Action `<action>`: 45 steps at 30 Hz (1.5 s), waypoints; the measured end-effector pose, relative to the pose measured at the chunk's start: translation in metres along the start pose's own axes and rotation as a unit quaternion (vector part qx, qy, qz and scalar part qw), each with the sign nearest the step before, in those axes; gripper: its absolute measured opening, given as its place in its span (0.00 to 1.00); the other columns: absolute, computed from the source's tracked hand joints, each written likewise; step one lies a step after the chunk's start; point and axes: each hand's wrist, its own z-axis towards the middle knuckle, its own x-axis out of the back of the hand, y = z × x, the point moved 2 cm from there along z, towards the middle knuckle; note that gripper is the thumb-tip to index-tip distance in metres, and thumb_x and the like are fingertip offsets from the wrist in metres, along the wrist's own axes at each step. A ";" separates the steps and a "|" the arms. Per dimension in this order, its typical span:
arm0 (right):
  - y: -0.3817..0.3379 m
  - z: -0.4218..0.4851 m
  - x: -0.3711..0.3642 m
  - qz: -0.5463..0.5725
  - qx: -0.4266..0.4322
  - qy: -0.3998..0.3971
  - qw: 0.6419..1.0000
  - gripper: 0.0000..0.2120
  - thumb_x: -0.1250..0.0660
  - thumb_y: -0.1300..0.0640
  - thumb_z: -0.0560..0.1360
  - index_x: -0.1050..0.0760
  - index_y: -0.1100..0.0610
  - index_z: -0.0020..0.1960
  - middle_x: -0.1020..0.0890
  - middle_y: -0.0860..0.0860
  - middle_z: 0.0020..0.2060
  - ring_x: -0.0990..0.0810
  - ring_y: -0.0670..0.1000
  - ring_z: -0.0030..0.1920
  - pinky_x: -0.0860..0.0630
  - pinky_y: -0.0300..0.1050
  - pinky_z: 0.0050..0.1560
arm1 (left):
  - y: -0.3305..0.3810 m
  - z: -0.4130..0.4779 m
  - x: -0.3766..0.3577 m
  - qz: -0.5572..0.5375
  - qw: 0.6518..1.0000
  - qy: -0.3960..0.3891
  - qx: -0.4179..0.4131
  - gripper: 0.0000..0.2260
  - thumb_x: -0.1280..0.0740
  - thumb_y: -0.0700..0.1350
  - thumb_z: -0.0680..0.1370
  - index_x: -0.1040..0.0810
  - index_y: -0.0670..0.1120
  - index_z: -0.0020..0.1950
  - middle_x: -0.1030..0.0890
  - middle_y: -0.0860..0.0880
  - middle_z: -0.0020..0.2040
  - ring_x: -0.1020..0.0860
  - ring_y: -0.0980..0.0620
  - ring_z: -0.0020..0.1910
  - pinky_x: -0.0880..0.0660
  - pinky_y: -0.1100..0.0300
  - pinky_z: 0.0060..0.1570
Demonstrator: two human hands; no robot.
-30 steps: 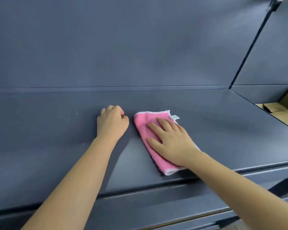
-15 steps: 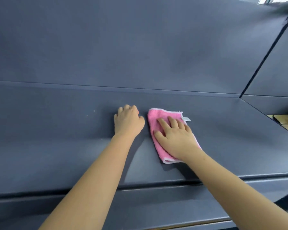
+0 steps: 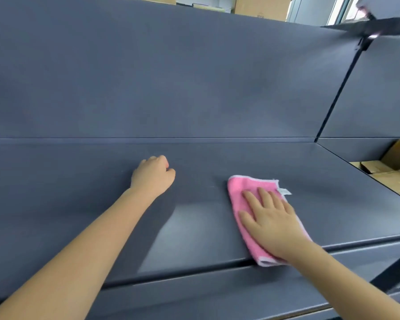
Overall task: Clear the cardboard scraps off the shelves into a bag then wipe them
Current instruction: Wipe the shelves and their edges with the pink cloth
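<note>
A folded pink cloth with a white hem and tag lies on the dark grey shelf, reaching its front edge. My right hand presses flat on the cloth with straight, spread fingers. My left hand rests on the shelf to the cloth's left, curled into a loose fist; nothing shows inside it. A wide gap of bare shelf separates the two hands. No cardboard scraps lie on this shelf.
A grey back panel rises behind the shelf. Cardboard boxes and scraps fill the neighbouring shelf at the right. More boxes stand beyond the panel's top edge. A lower shelf lip runs beneath the front edge.
My right hand has slid the pink cloth to the right and toward the front edge, away from my left hand. The left fist stays in place. The view has tilted upward.
</note>
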 end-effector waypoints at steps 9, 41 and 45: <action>-0.099 0.037 -0.006 0.083 0.142 -0.002 0.986 0.30 0.59 0.40 0.76 0.47 0.49 0.75 0.45 0.55 0.75 0.50 0.57 0.76 0.55 0.56 0.74 | -0.027 0.013 -0.005 -0.112 0.990 0.078 0.037 0.11 0.40 0.39 0.76 0.22 0.41 0.56 0.22 0.43 0.59 0.28 0.41 0.61 0.30 0.51 0.58; -0.102 0.194 -0.003 0.074 0.046 -0.029 0.996 0.25 0.53 0.44 0.80 0.45 0.52 0.74 0.41 0.57 0.73 0.44 0.60 0.73 0.50 0.57 0.72 | -0.020 0.016 -0.007 -0.095 0.993 0.054 0.051 0.11 0.41 0.41 0.77 0.23 0.46 0.56 0.26 0.47 0.61 0.33 0.44 0.63 0.36 0.54 0.61; -0.125 0.202 -0.003 0.064 0.058 -0.039 0.996 0.25 0.54 0.44 0.80 0.46 0.50 0.75 0.43 0.57 0.74 0.45 0.60 0.73 0.50 0.57 0.72 | -0.021 0.018 -0.006 -0.077 0.995 0.044 0.051 0.12 0.42 0.42 0.78 0.24 0.47 0.58 0.27 0.48 0.63 0.33 0.45 0.64 0.37 0.54 0.61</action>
